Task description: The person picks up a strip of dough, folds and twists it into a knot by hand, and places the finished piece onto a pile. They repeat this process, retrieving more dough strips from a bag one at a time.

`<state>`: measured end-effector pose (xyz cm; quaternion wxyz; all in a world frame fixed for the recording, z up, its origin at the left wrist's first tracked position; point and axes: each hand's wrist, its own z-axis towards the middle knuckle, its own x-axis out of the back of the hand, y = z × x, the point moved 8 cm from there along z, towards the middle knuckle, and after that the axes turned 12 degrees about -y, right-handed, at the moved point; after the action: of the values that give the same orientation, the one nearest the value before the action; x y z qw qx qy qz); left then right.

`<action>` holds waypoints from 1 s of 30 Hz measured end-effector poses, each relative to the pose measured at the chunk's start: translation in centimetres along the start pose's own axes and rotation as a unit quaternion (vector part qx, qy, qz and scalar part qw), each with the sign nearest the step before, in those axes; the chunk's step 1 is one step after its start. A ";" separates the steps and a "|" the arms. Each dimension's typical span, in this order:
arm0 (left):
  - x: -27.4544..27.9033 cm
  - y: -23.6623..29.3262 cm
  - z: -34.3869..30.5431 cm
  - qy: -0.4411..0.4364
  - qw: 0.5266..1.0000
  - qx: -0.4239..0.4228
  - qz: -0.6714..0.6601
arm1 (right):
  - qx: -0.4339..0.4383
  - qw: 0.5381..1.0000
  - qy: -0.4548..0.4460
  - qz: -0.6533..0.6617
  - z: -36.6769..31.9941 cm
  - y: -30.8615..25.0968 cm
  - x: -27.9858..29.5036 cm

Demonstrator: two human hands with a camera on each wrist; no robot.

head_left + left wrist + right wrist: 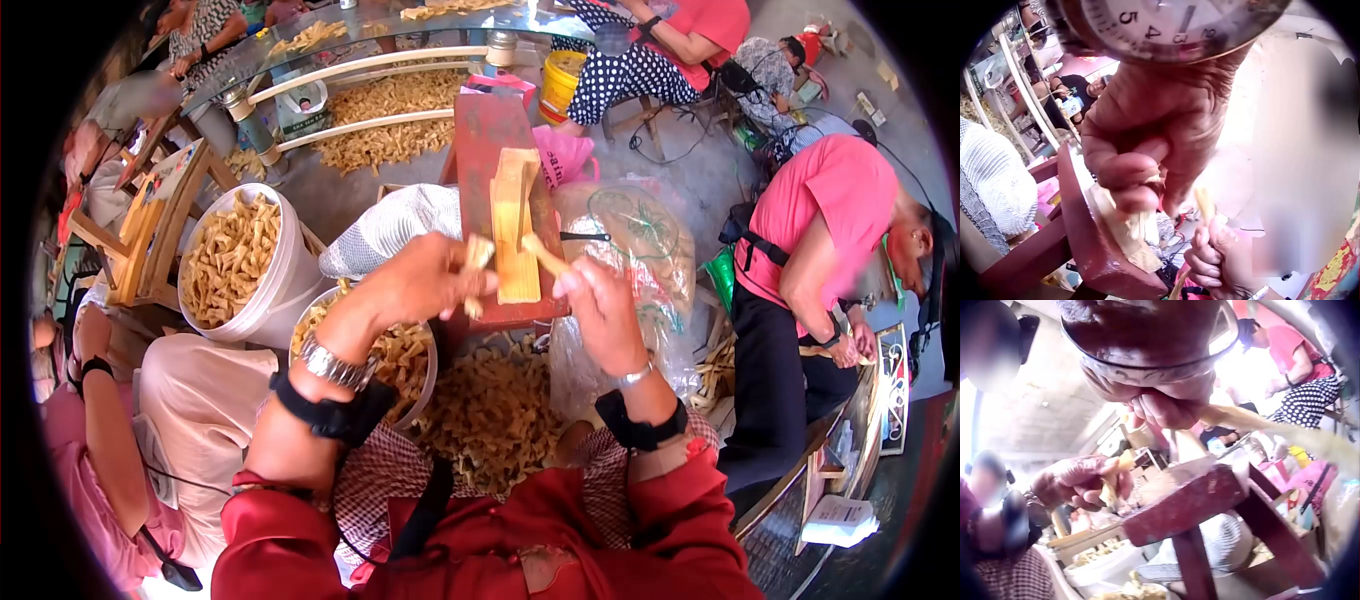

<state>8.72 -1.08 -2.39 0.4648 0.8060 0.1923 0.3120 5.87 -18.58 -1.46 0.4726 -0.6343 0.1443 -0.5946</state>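
Note:
My left hand [425,285], with a metal watch at its wrist, grips a pale yellow, knobbly piece [479,252] at the left edge of a red wooden bench [493,120]. In the left wrist view its curled fingers partly hide that piece. Between thumb and fingers, my right hand [605,310] pinches a pale yellow stick-like piece [543,254], its tip reaching toward the bench. A stepped yellow wooden block [515,270] stands on the bench top between both hands. In the right wrist view the left hand [1079,481] shows beyond the bench end.
White buckets [275,320] of similar pale pieces stand at left, with a heap of pieces [490,420] below the bench. A white mesh sack [385,235] lies left of the bench, clear plastic bags [655,250] at right. People sit on both sides; a glass-topped table [370,35] stands ahead.

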 end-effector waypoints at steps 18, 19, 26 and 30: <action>-15.2 1.7 -2.6 -0.238 0.878 0.118 -0.398 | 0.305 0.940 0.000 0.150 -9.9 -14.9 -7.7; -13.9 2.0 -2.6 -0.214 0.879 0.084 -0.419 | 0.297 0.945 0.038 0.132 -9.7 -14.5 -6.4; -9.6 5.8 -4.5 -0.029 0.933 -0.123 -0.338 | 0.230 0.917 0.284 0.158 -8.7 -8.6 1.5; -8.9 8.7 -4.6 0.066 0.975 -0.202 -0.058 | 0.081 0.920 0.277 0.266 -8.0 -6.1 1.6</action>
<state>-0.74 -7.86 4.03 0.6216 0.6607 0.2018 0.3693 -3.22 -20.07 2.98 0.6043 -0.3421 0.3846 -0.6081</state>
